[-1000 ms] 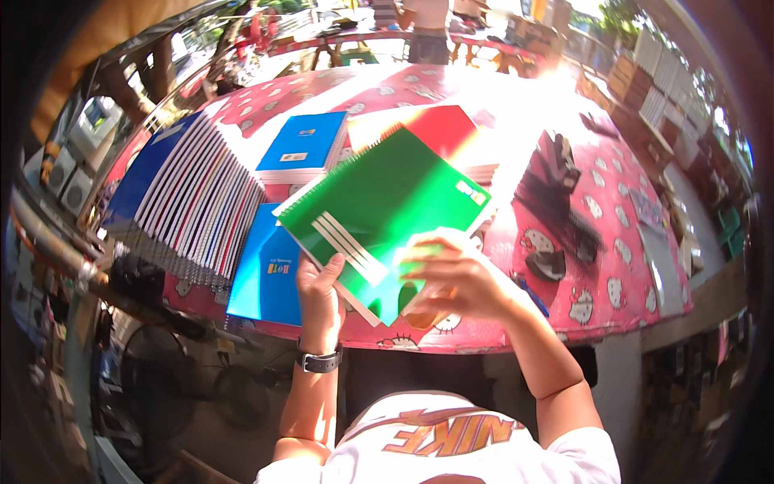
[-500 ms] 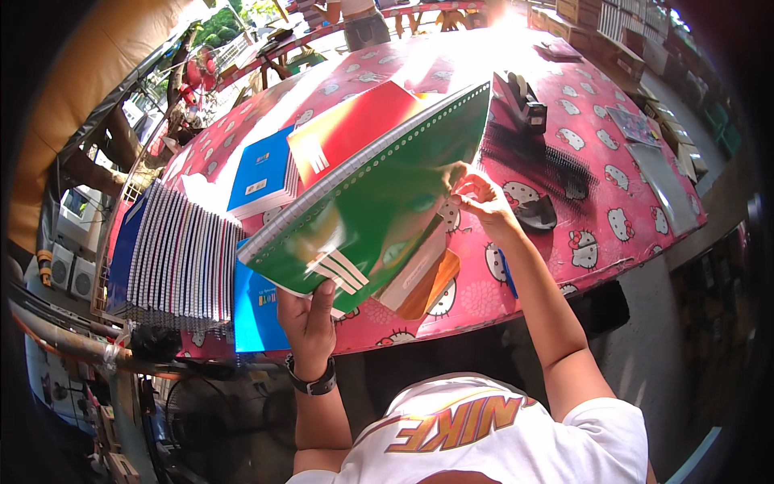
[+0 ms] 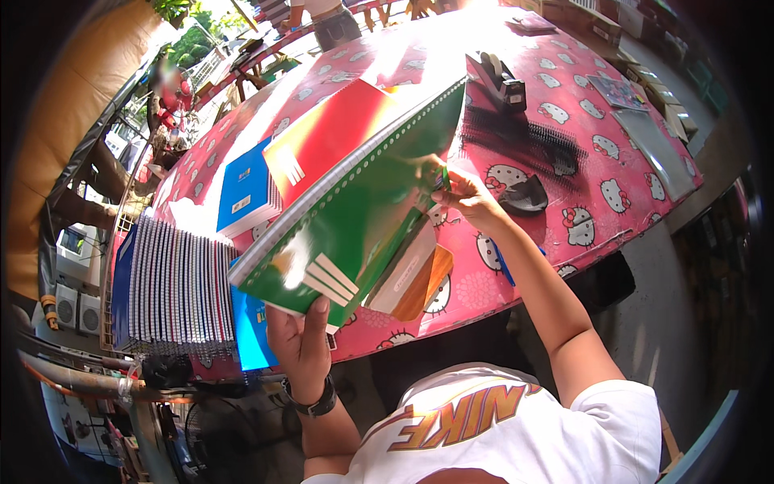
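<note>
A glossy green punched notebook cover [image 3: 347,218], with white sheets behind its row of holes, is held tilted above the table. My left hand [image 3: 302,339] grips its lower left corner, thumb on the front. At the right edge my right hand [image 3: 463,194] has its fingers closed on the edge of the green cover. Under the cover's lower edge lies a brown wooden block with a pale strip [image 3: 415,278]. A row of spiral-bound notebooks [image 3: 173,282] stands left of my left hand, and a bright blue notebook [image 3: 251,331] is partly hidden behind that hand.
Beyond the cover lie a red cover [image 3: 322,137] and a blue notebook stack [image 3: 246,194]. To the right are black binding coils [image 3: 532,149], a black tape dispenser [image 3: 504,85], a rounded black object [image 3: 524,196] and a clear plastic sheet [image 3: 657,149]. A person [image 3: 330,24] stands across the pink patterned table [image 3: 476,282].
The view has shifted slightly. My right fingers have closed more tightly at the cover's right edge, where a bit of green now shows between them. My left hand keeps its grip.
</note>
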Available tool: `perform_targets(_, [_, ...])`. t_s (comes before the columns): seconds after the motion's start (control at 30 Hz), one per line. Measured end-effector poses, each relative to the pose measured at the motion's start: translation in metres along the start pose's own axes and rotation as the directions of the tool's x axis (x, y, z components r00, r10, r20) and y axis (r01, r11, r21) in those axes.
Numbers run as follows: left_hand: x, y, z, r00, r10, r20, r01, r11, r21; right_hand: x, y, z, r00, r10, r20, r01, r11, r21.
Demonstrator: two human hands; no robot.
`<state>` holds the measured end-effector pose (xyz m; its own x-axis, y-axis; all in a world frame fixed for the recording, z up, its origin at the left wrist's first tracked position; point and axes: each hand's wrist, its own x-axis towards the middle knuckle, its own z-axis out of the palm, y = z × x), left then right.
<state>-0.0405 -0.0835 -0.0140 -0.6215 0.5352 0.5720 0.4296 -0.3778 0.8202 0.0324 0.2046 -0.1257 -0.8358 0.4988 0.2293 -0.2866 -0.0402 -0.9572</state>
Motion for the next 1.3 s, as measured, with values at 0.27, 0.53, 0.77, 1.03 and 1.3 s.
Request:
perform_targets(0.27, [0.012, -0.037, -0.027, 0.995, -0.098, 0.013, 0.097, 0.995, 0.036, -0.044, -0.022, -0.017, 0.982, 0.131, 0.134, -0.099, 0.969, -0.226])
perform_targets(0.53, [0.007, -0.089, -0.059, 0.966, -0.215, -0.146, 0.223, 0.974, 0.035, -0.058, -0.068, -0.026, 0.821, 0.363, 0.441, -0.036, 0.804, -0.593])
perform_targets(0.77, [0.037, -0.072, -0.015, 0.903, -0.166, -0.395, 0.082, 0.972, -0.222, 0.01, -0.017, -0.151, 0.908, -0.026, -0.419, -0.42, -0.044, -0.906])
perform_targets(1.03, [0.025, -0.037, 0.017, 0.876, 0.301, -0.376, -0.129, 0.898, 0.42, 0.013, -0.038, -0.134, 0.95, -0.249, -0.19, -0.192, 0.013, -0.981])
perform_targets(1.3, [0.011, -0.023, 0.118, 0.924, 0.032, 0.38, -0.35, 0.468, 0.811, 0.001, -0.059, -0.117, 0.866, -0.461, -0.196, -0.198, 0.044, -0.979])
